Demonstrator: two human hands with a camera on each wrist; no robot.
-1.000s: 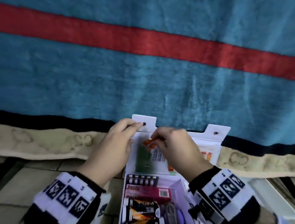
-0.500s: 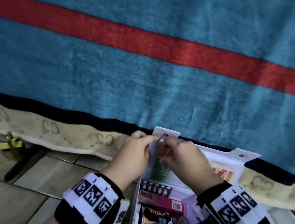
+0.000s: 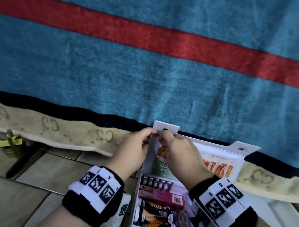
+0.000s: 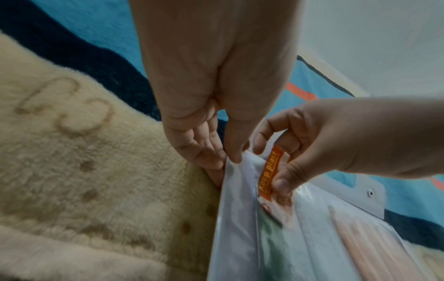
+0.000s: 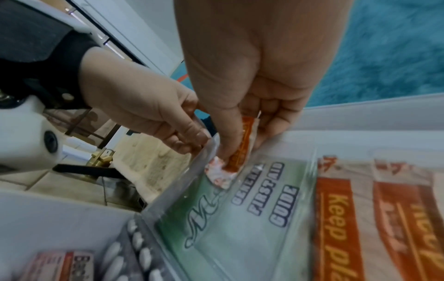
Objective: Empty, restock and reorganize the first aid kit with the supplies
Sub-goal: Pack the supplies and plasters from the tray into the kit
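The white first aid kit (image 3: 136, 206) lies open on the floor, its lid (image 3: 236, 150) back against a blanket. A clear pocket (image 4: 240, 218) on the lid holds a green first aid guide (image 5: 252, 205) and orange plasters (image 5: 336, 218). My left hand (image 3: 153, 132) pinches the pocket's edge at its top left corner. My right hand (image 3: 163, 140) pinches one orange plaster (image 4: 271, 171) standing half inside the pocket's mouth, over the guide. The tray holds a blister pack (image 3: 155, 181), a pink Bacidin box (image 3: 162, 197) and a black-and-orange pack (image 3: 153, 214).
A blue blanket (image 3: 109, 72) with a red stripe and a beige border (image 3: 60, 134) fills the far side. A brass padlock (image 3: 9, 142) lies at the left on the tiled floor (image 3: 37, 187). A white panel (image 3: 283, 214) sits at the lower right.
Both hands stay at the pocket's mouth with the same holds. The head view has swung left, bringing the padlock and more floor into sight.
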